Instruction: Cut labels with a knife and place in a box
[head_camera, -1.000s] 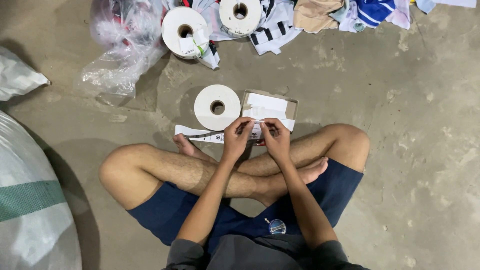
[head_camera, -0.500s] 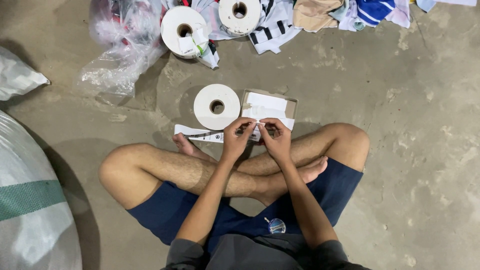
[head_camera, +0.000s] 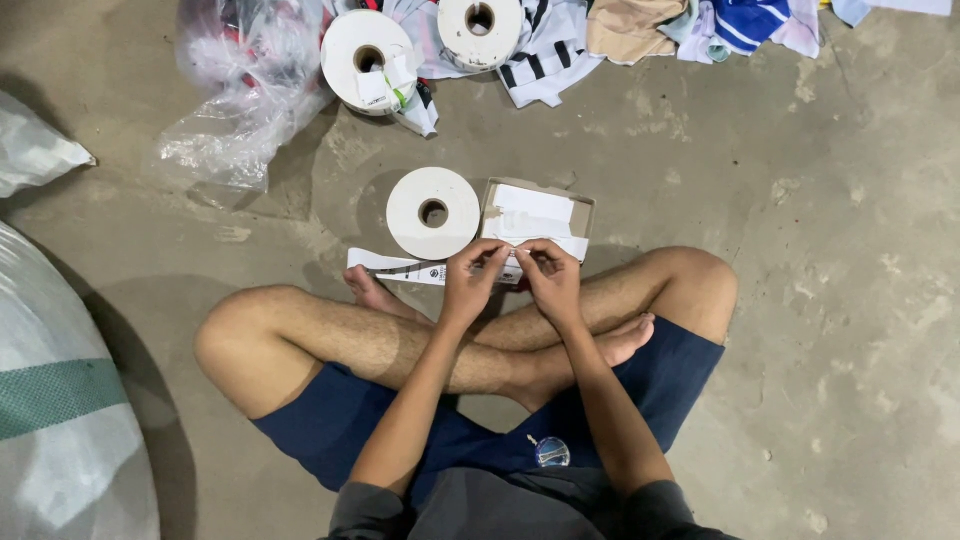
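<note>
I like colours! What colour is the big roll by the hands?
White roll, seen from the head camera.

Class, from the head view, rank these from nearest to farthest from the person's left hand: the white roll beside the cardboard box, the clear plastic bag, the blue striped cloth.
From the left hand:
1. White roll, just above it.
2. Clear plastic bag, upper left.
3. Blue striped cloth, top right.

Seated cross-legged, bare-kneed, both forearms reach forward over the shins, the left hand (head_camera: 472, 282) and right hand (head_camera: 548, 280) meeting just beside each other, knuckles up, fingertips pinched together in a fine grip, wrists slightly bent.
</note>
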